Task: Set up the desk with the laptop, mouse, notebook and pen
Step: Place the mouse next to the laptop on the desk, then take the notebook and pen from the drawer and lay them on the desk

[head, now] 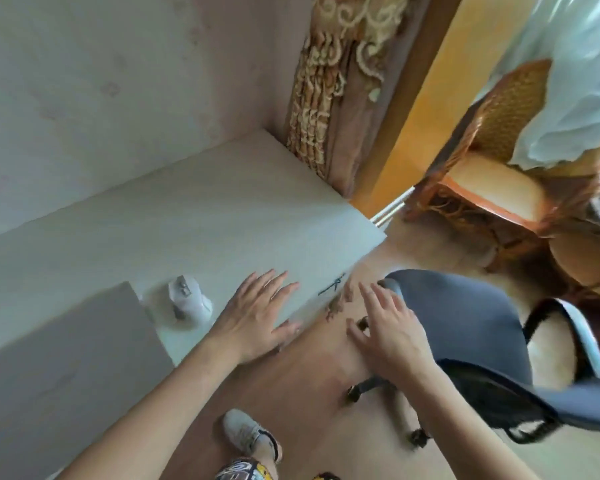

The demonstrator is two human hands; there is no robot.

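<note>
While both sets of fingers are spread apart and hold nothing, the left hand (257,313) lies flat at the near edge of the pale table (194,216); the right hand (388,330) hovers off the edge, above the floor, beside a blue office chair (465,323). White mouse (187,301): on the table, just left of the left hand. Grey laptop (66,362), closed: left of the mouse. Small dark mark near the table corner; identity unclear.

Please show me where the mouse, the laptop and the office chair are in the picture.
mouse (187,301): head view, on the middle of its white body.
laptop (66,344): head view, on its closed grey lid.
office chair (458,317): head view, on the blue seat cushion.
</note>
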